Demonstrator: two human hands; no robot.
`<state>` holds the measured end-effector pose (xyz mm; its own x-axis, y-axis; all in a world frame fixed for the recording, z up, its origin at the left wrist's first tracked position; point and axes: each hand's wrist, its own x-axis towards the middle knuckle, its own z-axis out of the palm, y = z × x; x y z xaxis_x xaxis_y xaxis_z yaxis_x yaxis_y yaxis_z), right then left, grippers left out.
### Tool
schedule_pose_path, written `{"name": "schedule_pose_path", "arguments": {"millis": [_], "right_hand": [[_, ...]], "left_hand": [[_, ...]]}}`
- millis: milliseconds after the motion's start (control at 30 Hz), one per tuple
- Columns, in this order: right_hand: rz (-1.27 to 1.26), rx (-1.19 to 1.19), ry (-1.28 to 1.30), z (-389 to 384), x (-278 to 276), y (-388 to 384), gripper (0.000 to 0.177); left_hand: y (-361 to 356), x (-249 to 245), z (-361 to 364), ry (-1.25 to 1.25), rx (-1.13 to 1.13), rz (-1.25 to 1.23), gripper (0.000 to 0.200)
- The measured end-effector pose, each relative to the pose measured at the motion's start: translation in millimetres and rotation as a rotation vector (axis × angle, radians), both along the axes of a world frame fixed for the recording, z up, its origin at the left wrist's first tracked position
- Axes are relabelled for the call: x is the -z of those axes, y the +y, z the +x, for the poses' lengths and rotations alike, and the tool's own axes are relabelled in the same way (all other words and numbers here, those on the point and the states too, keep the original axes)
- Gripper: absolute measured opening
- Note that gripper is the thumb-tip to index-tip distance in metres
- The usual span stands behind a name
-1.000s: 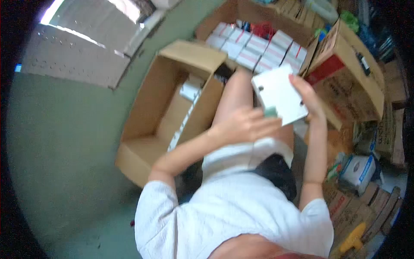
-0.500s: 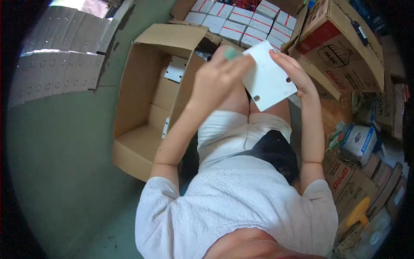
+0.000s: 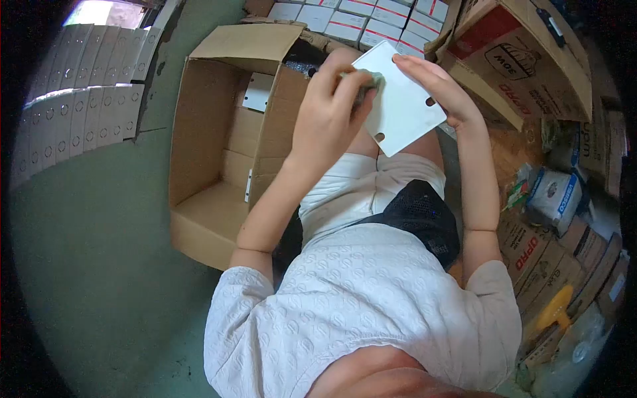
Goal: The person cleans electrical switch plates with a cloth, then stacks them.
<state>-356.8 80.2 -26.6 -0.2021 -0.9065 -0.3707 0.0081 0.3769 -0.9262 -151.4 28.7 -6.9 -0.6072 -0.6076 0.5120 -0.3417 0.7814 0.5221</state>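
Note:
A white flat plate (image 3: 405,109) with dark notches near its lower edge is tilted above my lap. My right hand (image 3: 441,89) grips it along its right side. Pinched in my left hand (image 3: 335,99) is a small greenish cloth (image 3: 375,81), which touches the plate's face near its upper left edge. Beside my left forearm stands an open cardboard box (image 3: 189,132), with a white plate (image 3: 259,91) inside it and the edge of another white piece (image 3: 249,186) lower down.
White boxes with red stripes (image 3: 345,25) fill a carton at the top. A large carton (image 3: 524,66) leans at the upper right. Rows of pale panels (image 3: 83,99) stand at the left. A wrapped pack (image 3: 554,198) and a yellow object (image 3: 556,308) lie at the right.
The whole view has shifted slightly, with the plate and both hands now higher and further left. The cloth in my left hand has moved lower against the plate's face.

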Motion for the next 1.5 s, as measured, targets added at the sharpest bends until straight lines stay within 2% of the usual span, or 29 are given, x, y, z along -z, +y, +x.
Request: {"name": "schedule_pose_path", "arguments": {"millis": [33,100,133,167,267,367,400,467,567,600,667,767,833,900,933,1000,1033,1100,1167,1200,1233,1300,1333,1433,1500], "right_hand": [[0.001,0.008,-0.003,-1.0,-2.5,-0.2,0.055],[0.058,-0.084,-0.26,-2.5,-12.0,-3.8,0.049],[0.056,-0.081,-0.261,-0.8,-4.7,-5.8,0.049],[0.011,-0.067,-0.295,1.2,8.3,-8.5,0.047],[-0.004,-0.043,-0.358,1.5,15.4,-8.8,0.046],[0.003,0.013,-0.378,4.9,18.6,-9.0,0.047],[0.013,0.033,-0.398,6.7,18.7,-8.6,0.048],[0.019,0.057,-0.414,6.4,16.5,-7.5,0.049],[0.061,-0.039,-0.427,3.5,13.9,-8.0,0.047],[0.081,-0.071,-0.41,2.3,14.4,-7.5,0.047],[0.128,-0.069,-0.408,7.4,11.7,-6.0,0.047],[0.105,-0.032,-0.38,9.4,23.1,-5.7,0.052],[0.103,-0.045,-0.418,10.1,25.0,-7.1,0.052],[0.061,-0.042,-0.46,13.0,21.3,-7.7,0.052],[0.079,-0.048,-0.381,11.7,22.2,-9.4,0.051],[0.086,-0.027,-0.351,14.5,24.9,-11.4,0.051],[0.101,-0.003,-0.32,17.9,23.9,-11.0,0.051],[0.035,0.023,-0.392,21.2,25.0,-8.8,0.052],[0.061,-0.095,-0.397,15.4,33.5,-7.9,0.054],[0.126,-0.049,-0.271,18.5,19.6,-7.8,0.054],[0.123,-0.049,-0.269,19.7,20.4,-7.2,0.054],[0.104,-0.003,-0.392,22.2,24.5,-9.5,0.051],[0.084,-0.053,-0.441,21.1,23.1,-11.4,0.049],[0.017,-0.142,-0.429,27.4,1.2,-5.0,0.04],[0.018,-0.149,-0.364,27.6,13.1,-3.8,0.039]], "left_hand": [[6.7,5.8,0.2,-0.003,0.008,0.001,0.032],[29.3,16.3,-0.9,-0.116,0.21,-0.156,0.033],[38.6,17.1,-0.6,-0.128,0.349,-0.191,0.028],[36.7,18.6,0.1,-0.127,0.351,-0.193,0.028],[10.8,18.7,4.7,-0.084,0.234,-0.336,0.028],[-20.2,19.0,6.5,-0.06,-0.131,-0.203,0.026],[-17.0,18.5,5.7,-0.059,-0.126,-0.206,0.026],[0.5,17.0,2.2,-0.057,0.063,-0.134,0.033],[32.5,11.0,-1.4,-0.144,0.418,-0.24,0.032],[27.7,13.5,-1.3,-0.144,0.416,-0.243,0.032],[8.4,21.2,1.2,-0.072,0.295,-0.26,0.032],[-17.5,22.0,-1.7,-0.055,-0.143,-0.089,0.03],[-8.9,21.5,-4.2,-0.046,-0.107,-0.119,0.028],[17.3,21.2,-7.4,-0.007,0.277,-0.218,0.027],[24.8,17.4,-6.2,-0.009,0.276,-0.224,0.027],[34.3,10.3,-4.2,-0.156,0.508,-0.198,0.026],[28.7,10.5,-3.8,-0.158,0.508,-0.197,0.026],[7.2,13.0,-2.2,-0.017,0.229,-0.155,0.029],[-10.4,7.0,-4.9,0.063,-0.068,-0.043,0.025],[-12.9,7.2,-8.5,0.081,-0.086,-0.05,0.023],[-11.6,6.5,-11.5,0.098,-0.11,-0.057,0.021],[9.1,13.7,-9.7,0.011,0.078,-0.082,0.019],[21.1,15.7,-11.9,0.045,0.204,-0.163,0.021],[29.0,8.7,-4.4,-0.013,0.293,-0.225,0.022],[5.6,13.5,-2.6,0.043,0.101,-0.197,0.018]]}}
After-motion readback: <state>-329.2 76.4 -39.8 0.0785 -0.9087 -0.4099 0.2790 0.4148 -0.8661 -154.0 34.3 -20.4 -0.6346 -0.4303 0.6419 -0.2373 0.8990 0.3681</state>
